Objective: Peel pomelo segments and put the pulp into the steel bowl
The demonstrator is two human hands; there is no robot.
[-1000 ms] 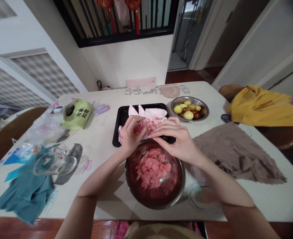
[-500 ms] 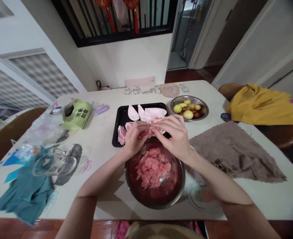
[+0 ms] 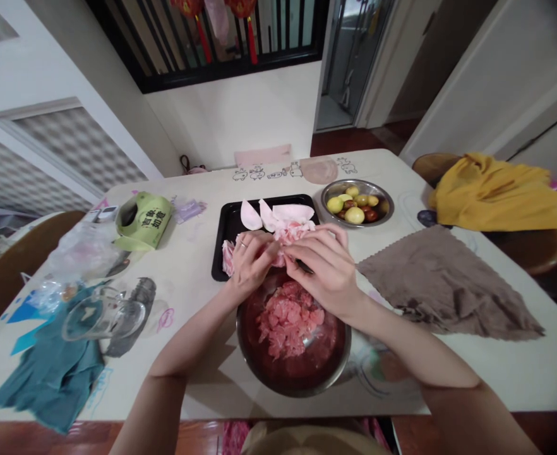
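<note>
My left hand (image 3: 254,262) and my right hand (image 3: 324,273) meet over the far rim of a steel bowl (image 3: 340,354), fingertips nearly touching. Both are closed in a pinch on a piece of raw meat (image 3: 281,259), mostly hidden by the fingers. Chopped pink meat (image 3: 290,319) lies in the bowl. Just beyond the hands is a black tray (image 3: 231,221), holding more folded raw meat (image 3: 293,231) and several pale pink-white slices (image 3: 251,215) along its far side. My left hand covers part of the tray's meat.
A steel dish (image 3: 387,212) of small yellow, green and brown fruit stands right of the tray. A brown cloth (image 3: 449,284) lies to the right. On the left are a glass pitcher (image 3: 127,313), a teal cloth (image 3: 51,366), a green paper holder (image 3: 146,221) and a plastic bag (image 3: 86,246).
My fingers have shifted slightly apart on the meat, and the right hand has tilted, baring more meat on the tray. The whole view has moved a little.
</note>
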